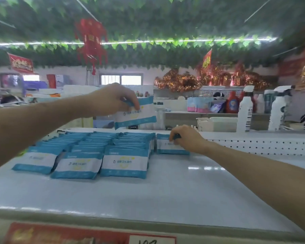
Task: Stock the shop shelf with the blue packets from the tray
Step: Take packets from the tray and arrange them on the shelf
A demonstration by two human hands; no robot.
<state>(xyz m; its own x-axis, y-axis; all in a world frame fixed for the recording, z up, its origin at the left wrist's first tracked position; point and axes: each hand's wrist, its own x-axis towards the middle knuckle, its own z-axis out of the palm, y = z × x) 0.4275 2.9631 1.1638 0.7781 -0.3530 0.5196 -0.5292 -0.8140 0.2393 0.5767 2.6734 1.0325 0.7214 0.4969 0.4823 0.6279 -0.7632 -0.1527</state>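
The pale, glossy shelf (174,191) carries three files of blue packets (124,162) on its left half. Each file runs from front to rear, the packets leaning one on the next. Just right of the third file, a single packet (163,147) stands near the back. A perforated strip (262,144) lines the rear right, and a red price label (69,234) sits on the front edge.
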